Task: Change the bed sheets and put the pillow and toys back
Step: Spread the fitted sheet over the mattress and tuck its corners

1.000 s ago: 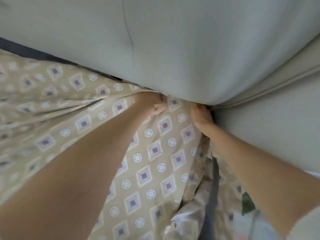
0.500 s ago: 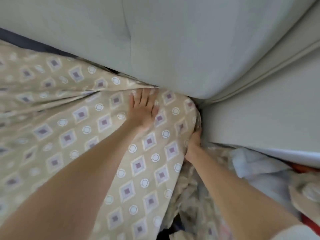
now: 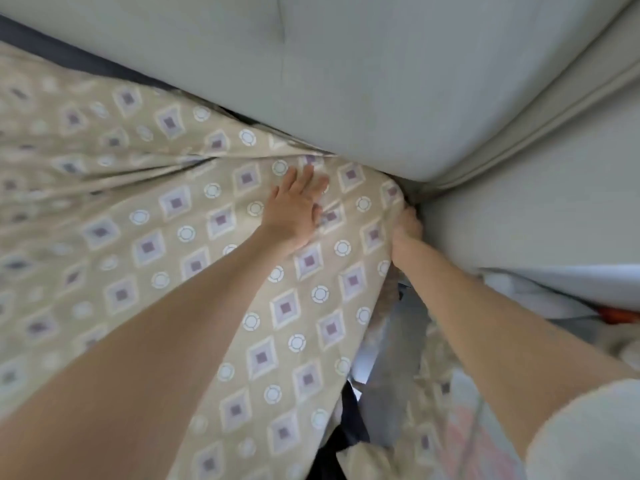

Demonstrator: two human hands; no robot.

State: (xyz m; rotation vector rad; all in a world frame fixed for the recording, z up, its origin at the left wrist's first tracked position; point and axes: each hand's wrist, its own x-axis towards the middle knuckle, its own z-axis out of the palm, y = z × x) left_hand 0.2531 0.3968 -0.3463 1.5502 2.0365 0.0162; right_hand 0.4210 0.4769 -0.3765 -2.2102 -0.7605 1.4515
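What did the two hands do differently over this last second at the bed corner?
The left hand drew back from the gap at the headboard and now lies flat on the patterned sheet. The right hand dropped round the corner and grips the sheet's edge. The sheet stays over the corner.

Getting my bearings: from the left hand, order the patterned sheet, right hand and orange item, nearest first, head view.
1. patterned sheet: directly under the left hand.
2. right hand: to its right, gripping the sheet corner.
3. orange item: far right edge.

fingertips of right hand [image 3: 408,231] hidden behind sheet [image 3: 287,308] corner, sheet's left side blurred
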